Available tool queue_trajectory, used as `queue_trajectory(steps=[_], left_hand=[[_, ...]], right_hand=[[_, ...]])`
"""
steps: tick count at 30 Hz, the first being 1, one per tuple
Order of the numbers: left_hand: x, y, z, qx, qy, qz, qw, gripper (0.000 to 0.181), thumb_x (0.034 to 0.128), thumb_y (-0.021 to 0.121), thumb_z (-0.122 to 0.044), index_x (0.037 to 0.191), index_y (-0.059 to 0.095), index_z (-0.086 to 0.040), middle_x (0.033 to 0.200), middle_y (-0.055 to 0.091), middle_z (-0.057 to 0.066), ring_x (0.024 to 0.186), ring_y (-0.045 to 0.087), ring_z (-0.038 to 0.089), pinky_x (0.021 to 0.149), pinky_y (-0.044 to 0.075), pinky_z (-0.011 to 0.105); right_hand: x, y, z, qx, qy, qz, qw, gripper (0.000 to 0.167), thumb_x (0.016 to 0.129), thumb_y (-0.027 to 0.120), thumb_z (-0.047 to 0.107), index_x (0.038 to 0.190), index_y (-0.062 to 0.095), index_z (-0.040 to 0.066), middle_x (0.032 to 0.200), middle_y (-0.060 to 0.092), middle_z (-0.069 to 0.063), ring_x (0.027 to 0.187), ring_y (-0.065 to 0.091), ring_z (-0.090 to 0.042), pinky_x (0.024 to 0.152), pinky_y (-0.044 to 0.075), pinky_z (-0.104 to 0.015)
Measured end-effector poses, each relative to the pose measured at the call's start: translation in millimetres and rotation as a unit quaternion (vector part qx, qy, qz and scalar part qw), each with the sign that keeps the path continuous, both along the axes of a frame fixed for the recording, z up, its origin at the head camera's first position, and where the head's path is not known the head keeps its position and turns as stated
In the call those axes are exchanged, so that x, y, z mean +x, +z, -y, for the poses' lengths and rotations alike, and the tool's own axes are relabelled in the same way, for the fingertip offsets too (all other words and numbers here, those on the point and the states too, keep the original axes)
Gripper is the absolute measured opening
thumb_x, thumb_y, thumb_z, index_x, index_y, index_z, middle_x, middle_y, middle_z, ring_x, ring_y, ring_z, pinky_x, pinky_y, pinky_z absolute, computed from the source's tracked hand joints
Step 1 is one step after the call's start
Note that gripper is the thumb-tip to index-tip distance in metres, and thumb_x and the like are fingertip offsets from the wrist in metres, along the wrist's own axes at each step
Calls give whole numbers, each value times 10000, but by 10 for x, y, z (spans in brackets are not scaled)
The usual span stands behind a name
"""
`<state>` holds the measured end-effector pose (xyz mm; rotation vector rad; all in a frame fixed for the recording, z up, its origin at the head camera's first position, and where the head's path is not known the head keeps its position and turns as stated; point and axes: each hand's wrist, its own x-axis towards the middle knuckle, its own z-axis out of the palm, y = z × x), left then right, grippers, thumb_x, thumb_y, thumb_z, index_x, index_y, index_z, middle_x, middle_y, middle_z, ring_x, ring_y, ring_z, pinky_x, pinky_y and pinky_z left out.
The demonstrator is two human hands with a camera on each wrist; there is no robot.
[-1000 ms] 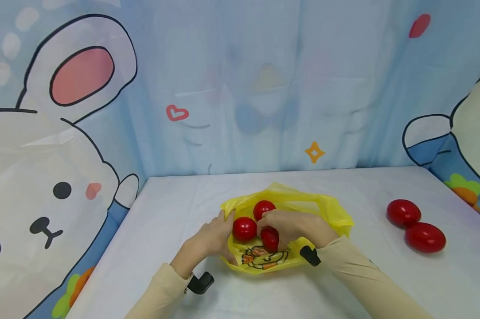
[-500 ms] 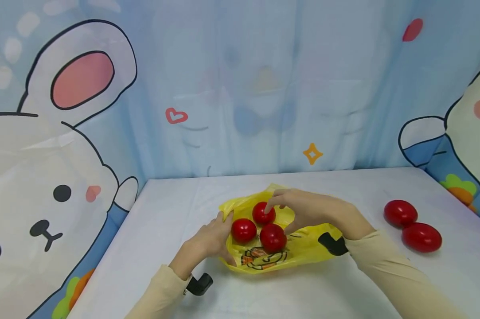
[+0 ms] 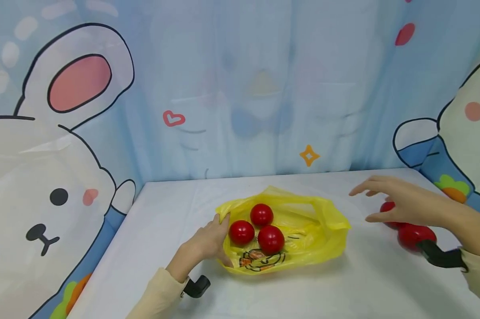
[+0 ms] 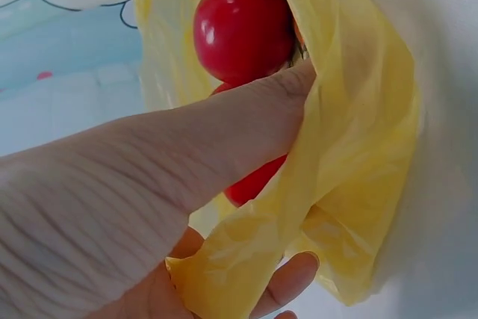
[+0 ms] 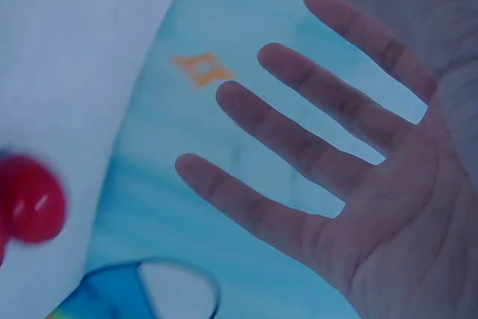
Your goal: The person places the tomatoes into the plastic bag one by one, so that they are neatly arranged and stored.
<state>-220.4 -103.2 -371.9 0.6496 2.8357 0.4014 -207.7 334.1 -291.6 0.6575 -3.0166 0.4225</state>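
A yellow plastic bag (image 3: 315,243) with a printed orange-and-black figure lies with its mouth spread wide on the table. Inside it, three glossy red round fruits, tomato-like, sit close together: one at the back (image 3: 261,215), one at the left (image 3: 241,232), one in front (image 3: 271,239). My left hand (image 3: 204,241) grips the bag's left edge; the left wrist view shows the thumb inside and fingers outside. My right hand (image 3: 411,204), fingers spread and holding nothing, hovers over two more red fruits (image 3: 414,237), partly hiding them. One of these red fruits (image 5: 33,199) shows in the right wrist view.
A white-covered table (image 3: 176,199) lies beneath everything. Behind it hangs a light blue curtain (image 3: 208,146) printed with cartoon figures. Small black cameras are strapped to both wrists.
My right hand has let go of a red fruit inside the bag, come out, and moved right to above the two outside fruits. The left hand keeps its hold on the bag.
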Motion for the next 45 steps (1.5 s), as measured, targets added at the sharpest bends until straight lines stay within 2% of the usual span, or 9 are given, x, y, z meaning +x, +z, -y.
queue_trajectory(steps=[7,10,13,19,29,36,45], left_hand=[[20,8,27,130,114,64,9998,1253,671,1014,-311,1621,277,42,1618,294,335,1381,489,454,1090,439,641],[15,10,26,137,135,64,9998,1254,671,1014,-310,1620,275,46,1623,279,346,1392,477,468,1096,425,655],[19,-5,-1,133,81,88,9998,1266,671,1016,-321,1623,267,45,1628,260,358,1405,463,478,1100,420,654],[28,-13,-27,101,39,80,9999,1268,668,1017,-329,1624,270,41,1623,275,350,1395,475,474,1097,433,638],[43,16,-11,77,106,130,9998,1270,674,1015,-317,1631,257,31,1633,264,335,1401,471,467,1106,423,637],[58,25,-13,20,146,152,9998,1249,700,999,-316,1636,246,26,1637,262,326,1397,471,466,1099,430,638],[61,23,-28,68,185,256,9995,1255,689,1005,-312,1634,253,28,1653,229,332,1435,436,463,1123,402,642]], right_hand=[[146,-324,-793,146,-623,161,9978,604,675,981,136,1198,709,4,1179,637,-292,1000,627,-422,632,632,-459],[168,-433,-997,171,-771,262,9965,596,665,980,114,1176,708,-26,1160,622,-331,947,640,-415,613,632,-431],[182,-534,-1123,95,-873,465,9951,582,680,973,116,1172,704,-39,1175,594,-371,954,625,-458,631,632,-463],[111,-792,-1179,-72,-841,781,9934,605,674,977,135,1190,707,-28,1165,590,-352,1040,559,-532,713,626,-513],[-30,-1113,-1236,52,-1076,1120,9879,728,598,1020,244,1208,704,3,1127,606,-322,1021,530,-548,710,614,-532],[-36,-1142,-1255,154,-1049,1168,9875,707,591,1019,214,1194,711,9,1105,616,-307,1002,539,-530,695,614,-517],[-32,-1158,-1244,138,-1082,1192,9869,703,590,1020,213,1188,713,8,1120,606,-337,1008,526,-556,692,613,-526]])
